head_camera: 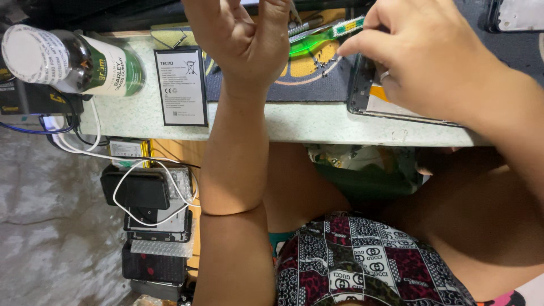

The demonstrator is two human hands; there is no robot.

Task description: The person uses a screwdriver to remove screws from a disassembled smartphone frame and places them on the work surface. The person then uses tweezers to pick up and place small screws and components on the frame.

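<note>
My right hand (430, 62) grips a translucent green toothbrush (311, 42) by its handle. The brush's white bristle head (348, 25) points left over the dark work mat (317, 85). Under this hand lies an opened black phone frame (362, 102) with an orange patch inside. My left hand (243, 39) is raised over the mat's left part, palm towards me, its fingers apart and cut off by the top edge. Nothing shows in its palm. Metal tweezers (306, 24) lie on the mat just right of it.
A flat phone battery (181, 88) with a white label lies left of my left forearm. A jar with a white lid (62, 59) lies on its side at the far left. Below the speckled table edge (317, 124), black devices (144, 190) and white cables (85, 144) are stacked.
</note>
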